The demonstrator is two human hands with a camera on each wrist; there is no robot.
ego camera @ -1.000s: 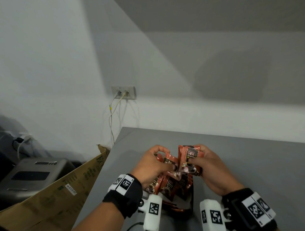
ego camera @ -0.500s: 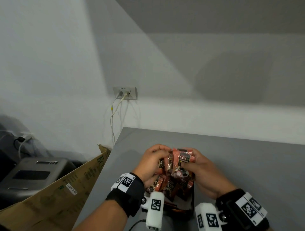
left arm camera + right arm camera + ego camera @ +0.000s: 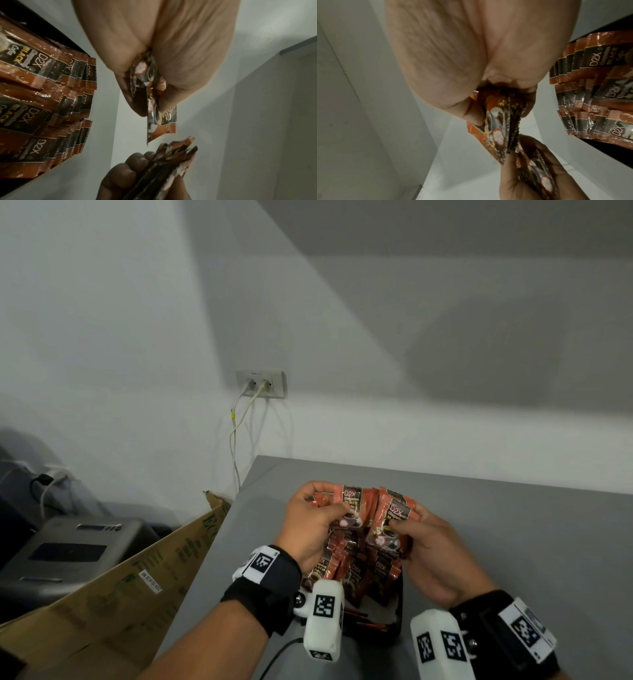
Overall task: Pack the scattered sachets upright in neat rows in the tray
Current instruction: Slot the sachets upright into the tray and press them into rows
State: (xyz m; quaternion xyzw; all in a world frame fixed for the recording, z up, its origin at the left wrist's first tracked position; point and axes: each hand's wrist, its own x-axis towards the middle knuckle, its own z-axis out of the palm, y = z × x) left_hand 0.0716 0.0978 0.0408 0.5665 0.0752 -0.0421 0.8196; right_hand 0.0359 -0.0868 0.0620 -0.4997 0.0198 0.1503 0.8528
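Two held bundles hung over the packed rows.

The sachets [image 3: 352, 510] in the left hand [image 3: 308, 525] and those [image 3: 390, 520] in the right hand [image 3: 431, 556] stood long-axis upright, each grip pinching its stack (neither spread), directly above the tray [image 3: 397, 623] on the bench [image 3: 513, 542].

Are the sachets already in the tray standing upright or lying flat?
Upright: the sachets stand on edge in packed rows in the black tray, top seams showing.

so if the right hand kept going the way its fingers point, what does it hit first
Probably the left hand and its sachets: the right hand, gripping its own bundle, points that way. Depth is unclear.
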